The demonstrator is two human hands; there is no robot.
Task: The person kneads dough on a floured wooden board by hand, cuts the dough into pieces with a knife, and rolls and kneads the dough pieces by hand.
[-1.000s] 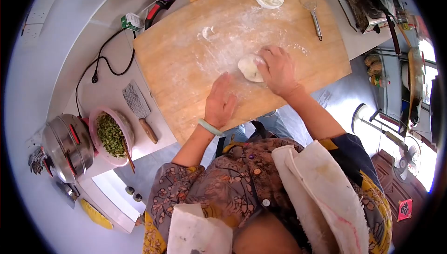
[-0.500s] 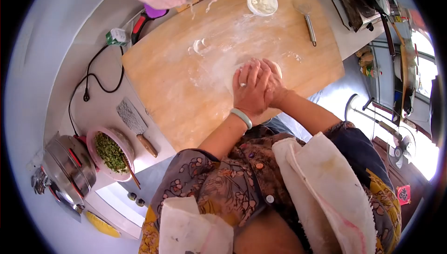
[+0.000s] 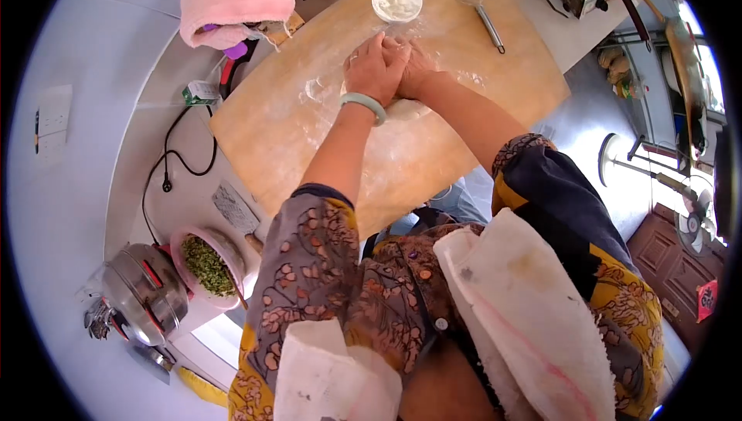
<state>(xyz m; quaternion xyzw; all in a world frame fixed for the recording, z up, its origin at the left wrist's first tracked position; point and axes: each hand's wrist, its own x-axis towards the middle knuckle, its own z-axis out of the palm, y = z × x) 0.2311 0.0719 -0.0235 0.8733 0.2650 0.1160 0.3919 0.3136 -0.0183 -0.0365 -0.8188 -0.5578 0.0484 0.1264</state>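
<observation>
Pale dough (image 3: 406, 110) lies on the floured wooden board (image 3: 263, 151), largely hidden under my two hands. My left hand (image 3: 371, 68), with a light bracelet at the wrist and a ring, presses down on it with fingers closed. My right hand (image 3: 416, 72) is beside it, its fingers closed and overlapping the left ones on the dough. White flour is smeared over the board around them. A white bowl of flour (image 3: 396, 4) stands just beyond my hands, and a whisk (image 3: 490, 28) lies to its right.
At the left are a cleaver (image 3: 234, 206), a pink bowl of chopped greens (image 3: 236, 255), a steel pot (image 3: 147, 290) and a black cable (image 3: 164, 162). A pink cloth (image 3: 232, 0) hangs at the upper left. A fan (image 3: 693, 222) stands at the right.
Both arms have stretched forward, and my hands have pushed farther across the board with the dough beneath them. The whole view has shifted somewhat.
</observation>
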